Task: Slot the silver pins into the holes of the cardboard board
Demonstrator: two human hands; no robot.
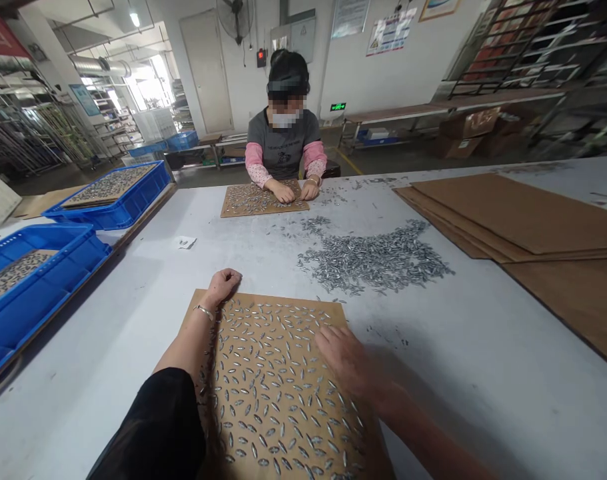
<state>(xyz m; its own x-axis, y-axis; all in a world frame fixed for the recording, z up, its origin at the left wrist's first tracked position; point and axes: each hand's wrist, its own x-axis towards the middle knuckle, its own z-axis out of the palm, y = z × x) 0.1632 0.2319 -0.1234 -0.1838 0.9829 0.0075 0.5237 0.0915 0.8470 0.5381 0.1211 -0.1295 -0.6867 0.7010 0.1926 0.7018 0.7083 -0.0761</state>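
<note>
A brown cardboard sheet (pixel 270 337) lies in front of me, covered with many small, silvery, spindle-shaped metal pieces (pixel 256 382) set apart from each other. At its far left corner rests my left hand (pixel 223 287), fingers curled closed; what they hold, if anything, is hidden. My right hand (pixel 342 355) is over the sheet's right side, closed with the fingers bent down towards the pieces; its fingertips are partly hidden. Beyond the sheet, a loose pile of the same metal pieces (pixel 376 259) is spread on the white table (pixel 483 347).
Across the table a person (pixel 284 143) bends over another cardboard sheet (pixel 243 207) with both hands on it. Blue crates (pixel 78 250) holding piece-covered sheets stand at the left. Stacked brown cardboard sheets (pixel 523 210) lie at the right. A paper scrap (pixel 186 243) lies on the table.
</note>
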